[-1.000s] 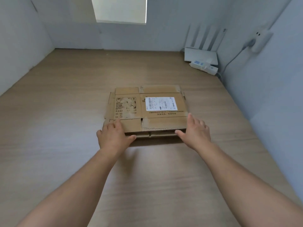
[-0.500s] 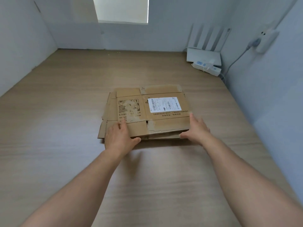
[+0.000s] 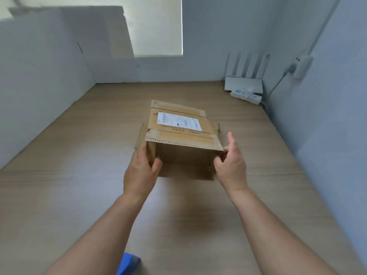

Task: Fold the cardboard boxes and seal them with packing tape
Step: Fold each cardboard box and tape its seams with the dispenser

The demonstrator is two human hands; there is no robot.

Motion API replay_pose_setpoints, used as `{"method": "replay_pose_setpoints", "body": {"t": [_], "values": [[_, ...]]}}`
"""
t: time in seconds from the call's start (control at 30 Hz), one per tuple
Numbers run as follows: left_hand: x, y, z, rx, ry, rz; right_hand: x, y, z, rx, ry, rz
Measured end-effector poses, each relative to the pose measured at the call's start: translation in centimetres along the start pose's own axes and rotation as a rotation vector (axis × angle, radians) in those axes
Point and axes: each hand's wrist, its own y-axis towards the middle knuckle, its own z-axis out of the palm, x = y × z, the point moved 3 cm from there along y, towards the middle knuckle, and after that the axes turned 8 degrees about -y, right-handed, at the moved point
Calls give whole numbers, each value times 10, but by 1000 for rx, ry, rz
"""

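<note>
Cardboard box: centre of the wooden table, raised off it and opened into a rectangular tube; brown corrugated board, fluted edge showing along the near flap, worn patches of old tape
Shipping label: white, printed, on the top panel
Left hand: fingers curled round the near left corner of the box, thumb pressed on its near face
Right hand: fingers spread and loose just beside the near right corner; contact possibly light, blur prevents certainty
Progress: box squared up only; flaps unfolded, no seam taped, no tape roll visible
Blue object: near edge, unidentified
Router and power strip: far right corner
</note>
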Motion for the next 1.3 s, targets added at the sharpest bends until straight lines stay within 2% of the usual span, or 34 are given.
{"method": "replay_pose_setpoints", "body": {"t": [0.1,0.2,0.37,0.43,0.5,0.63,0.77,0.83,0.93,1.0,1.13,1.2,1.3], "values": [[-20,-21,-33,-123,30,25,3,-13,-22,87,-61,27],[-35,-51,-56,-142,51,10,-5,-43,-41,169,-116,47],[-68,-104,-88,-222,9,72,19,-68,-104,-86,-24,-42],[-73,-124,-99,-222,-90,40,27,-67,-129,-68,-110,-51],[-73,-144,-99,-169,-126,-15,29,-69,-144,24,-229,-60],[-61,-176,-80,-84,-49,-127,24,-95,-147,231,-418,-90],[-44,-199,-67,-24,-109,-51,11,-122,-135,446,-271,-157],[-34,-204,-65,141,-244,15,3,-132,-131,556,-175,-167],[-18,-206,-64,372,-236,59,-4,-139,-133,669,-34,-116],[-13,-202,-63,363,-247,37,-5,-135,-132,663,5,-85],[-9,-186,-56,236,-288,-9,-5,-124,-122,497,-90,-48],[-7,-180,-52,224,-225,-2,-5,-121,-116,492,-102,0],[-4,-174,-51,215,-226,-29,-1,-110,-110,489,-130,-29]]}}
